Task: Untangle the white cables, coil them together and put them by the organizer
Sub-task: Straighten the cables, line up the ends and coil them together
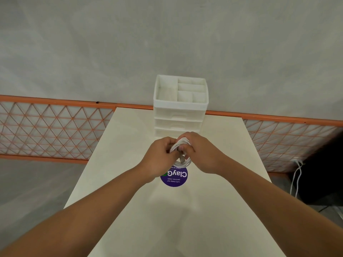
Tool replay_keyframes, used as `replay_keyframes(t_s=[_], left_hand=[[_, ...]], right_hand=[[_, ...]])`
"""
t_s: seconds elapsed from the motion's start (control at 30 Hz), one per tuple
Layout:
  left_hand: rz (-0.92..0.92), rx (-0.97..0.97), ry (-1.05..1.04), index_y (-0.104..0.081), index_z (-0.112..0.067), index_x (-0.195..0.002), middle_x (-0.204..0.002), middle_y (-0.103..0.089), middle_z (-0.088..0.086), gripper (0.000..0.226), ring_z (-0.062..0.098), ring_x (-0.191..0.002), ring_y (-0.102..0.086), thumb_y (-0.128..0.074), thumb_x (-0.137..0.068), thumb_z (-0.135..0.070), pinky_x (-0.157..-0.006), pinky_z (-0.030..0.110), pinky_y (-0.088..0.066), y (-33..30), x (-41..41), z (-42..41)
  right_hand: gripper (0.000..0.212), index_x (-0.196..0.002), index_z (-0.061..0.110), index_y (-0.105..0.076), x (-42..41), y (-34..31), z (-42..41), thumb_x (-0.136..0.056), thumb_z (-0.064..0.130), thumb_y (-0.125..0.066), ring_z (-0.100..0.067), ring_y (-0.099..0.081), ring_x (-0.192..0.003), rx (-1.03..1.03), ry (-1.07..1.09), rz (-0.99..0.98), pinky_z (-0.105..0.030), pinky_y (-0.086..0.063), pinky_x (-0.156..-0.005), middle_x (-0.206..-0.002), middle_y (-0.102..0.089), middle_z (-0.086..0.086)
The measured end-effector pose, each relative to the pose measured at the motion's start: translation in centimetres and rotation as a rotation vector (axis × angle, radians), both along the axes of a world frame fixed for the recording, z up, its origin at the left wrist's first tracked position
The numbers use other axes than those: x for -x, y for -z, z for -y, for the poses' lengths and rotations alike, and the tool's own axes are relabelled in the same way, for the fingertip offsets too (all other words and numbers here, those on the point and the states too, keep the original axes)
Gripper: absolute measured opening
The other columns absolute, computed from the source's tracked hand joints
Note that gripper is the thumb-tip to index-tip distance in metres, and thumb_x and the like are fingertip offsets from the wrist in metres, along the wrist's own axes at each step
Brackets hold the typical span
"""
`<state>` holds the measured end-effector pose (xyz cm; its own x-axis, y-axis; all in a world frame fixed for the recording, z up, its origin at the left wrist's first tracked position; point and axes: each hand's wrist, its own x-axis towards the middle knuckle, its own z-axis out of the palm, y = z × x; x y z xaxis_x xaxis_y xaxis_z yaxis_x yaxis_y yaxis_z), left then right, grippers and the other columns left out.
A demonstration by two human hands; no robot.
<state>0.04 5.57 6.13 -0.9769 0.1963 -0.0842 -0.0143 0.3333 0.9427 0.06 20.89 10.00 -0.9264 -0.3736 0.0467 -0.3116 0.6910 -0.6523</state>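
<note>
White cables (182, 143), coiled: gripped by left hand (161, 154) and right hand (201, 152), fingers curled round the loops, above cream table (213, 201), just before white organizer (181, 101); purple sticker (175, 178) seen beneath

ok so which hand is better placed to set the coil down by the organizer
Right, probably. The right hand wraps the top of the coiled white cables and sits nearer the organizer; the left hand only pinches the coil's near side.
</note>
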Motion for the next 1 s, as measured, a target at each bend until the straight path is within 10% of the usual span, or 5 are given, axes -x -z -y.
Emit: replay_keyframes(t_s=[0.4,1.0], left_hand=[[0.23,-0.006,0.082,-0.07,-0.005,-0.099,-0.1,-0.074,0.018,0.023,0.035,-0.098,-0.07,-0.054,-0.088,-0.017,-0.092,0.058,-0.051,0.5,-0.2,0.7],[0.166,-0.151,-0.124,-0.071,-0.009,-0.084,-0.077,-0.069,0.008,0.004,0.031,-0.084,-0.073,-0.067,-0.084,-0.009,-0.084,0.048,-0.059,1.5,0.1,0.7]], right_hand=[[0.022,-0.115,0.015,-0.057,0.8,2.5,-0.3,-0.097,0.02,-0.045,-0.018,-0.057,-0.093,-0.086,0.064,0.003,-0.01,-0.039,-0.064,-0.11,-0.056,-0.009],[0.018,-0.114,0.015,-0.047,0.7,3.0,0.0,-0.101,0.025,-0.04,-0.007,-0.053,-0.059,-0.013,0.129,0.082,-0.014,-0.036,-0.048,-0.081,-0.059,-0.002]])
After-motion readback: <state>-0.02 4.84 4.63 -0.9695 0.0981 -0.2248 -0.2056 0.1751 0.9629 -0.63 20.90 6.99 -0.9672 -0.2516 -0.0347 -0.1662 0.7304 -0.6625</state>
